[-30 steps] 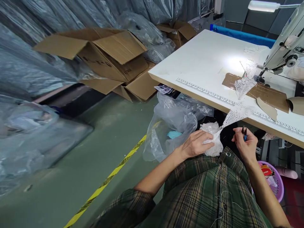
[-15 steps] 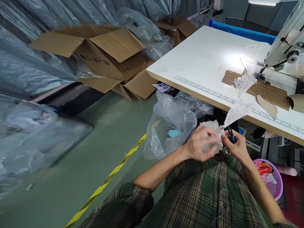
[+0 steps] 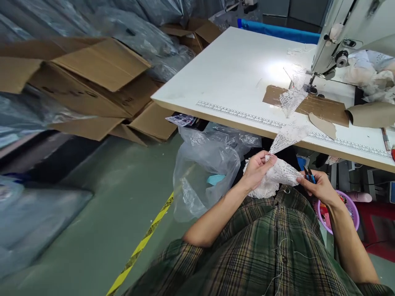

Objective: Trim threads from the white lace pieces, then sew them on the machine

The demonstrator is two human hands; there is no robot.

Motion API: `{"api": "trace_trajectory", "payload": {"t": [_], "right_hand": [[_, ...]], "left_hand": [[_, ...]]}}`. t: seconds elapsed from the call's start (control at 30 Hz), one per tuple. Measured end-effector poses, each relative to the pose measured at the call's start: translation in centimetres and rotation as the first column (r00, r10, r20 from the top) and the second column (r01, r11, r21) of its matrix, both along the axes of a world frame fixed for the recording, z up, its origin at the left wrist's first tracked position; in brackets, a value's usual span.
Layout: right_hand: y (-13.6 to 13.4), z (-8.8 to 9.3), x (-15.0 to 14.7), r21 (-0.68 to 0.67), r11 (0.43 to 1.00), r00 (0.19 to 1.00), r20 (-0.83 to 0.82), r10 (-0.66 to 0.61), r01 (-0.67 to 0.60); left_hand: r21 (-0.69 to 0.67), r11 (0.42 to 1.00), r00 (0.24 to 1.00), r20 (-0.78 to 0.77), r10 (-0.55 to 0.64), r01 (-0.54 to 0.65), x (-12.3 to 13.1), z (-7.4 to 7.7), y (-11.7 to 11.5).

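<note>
White lace stretches between my two hands above my lap, just off the table's front edge. My left hand pinches it at a narrow gathered spot between thumb and fingers. From that spot a lace point runs up onto the table, and more lace hangs below the hand. The thumb and finger of my right hand grip the lace's right end. Blue-handled thread snips are tucked in the same hand, tips pointing up. Another lace piece lies by the presser foot of the sewing machine.
The white table carries a printed ruler strip, brown card and a curled brown piece. Below it hangs a clear plastic bag. A purple basket is at lower right, open cartons at left.
My left hand, blurred before, has settled into a pinch on the lace. My right hand has moved right, away from it, spreading the lace between them. The view has shifted right.
</note>
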State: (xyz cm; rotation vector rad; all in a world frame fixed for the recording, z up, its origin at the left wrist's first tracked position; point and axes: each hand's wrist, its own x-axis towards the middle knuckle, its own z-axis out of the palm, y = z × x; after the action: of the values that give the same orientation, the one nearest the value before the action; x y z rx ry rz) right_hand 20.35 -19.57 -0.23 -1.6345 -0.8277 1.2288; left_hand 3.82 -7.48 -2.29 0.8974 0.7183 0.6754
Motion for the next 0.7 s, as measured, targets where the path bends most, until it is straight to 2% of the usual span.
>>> {"api": "trace_trajectory", "payload": {"t": [0.1,0.27,0.5,0.7], "right_hand": [[0.0,-0.2,0.5,0.065,0.994,0.996,0.009,-0.09,0.089],[0.6,-0.8,0.8,0.109,0.981,0.987,-0.024,-0.158,0.16],[0.4,-1.8,1.3,0.059,0.985,0.984,-0.076,-0.16,0.165],[0.3,-1.3,1.4,0.027,0.99,0.989,-0.053,-0.14,0.141]], "left_hand": [[-0.041,0.998,0.998,-0.014,0.053,-0.054,0.2,0.2,-0.3],[-0.097,0.991,0.995,-0.049,0.089,-0.093,0.6,0.4,-0.6],[-0.151,0.984,0.995,-0.049,0.084,-0.091,0.4,1.0,-0.8],[-0.175,0.98,0.995,-0.031,0.092,-0.096,0.3,0.8,-0.8]]}}
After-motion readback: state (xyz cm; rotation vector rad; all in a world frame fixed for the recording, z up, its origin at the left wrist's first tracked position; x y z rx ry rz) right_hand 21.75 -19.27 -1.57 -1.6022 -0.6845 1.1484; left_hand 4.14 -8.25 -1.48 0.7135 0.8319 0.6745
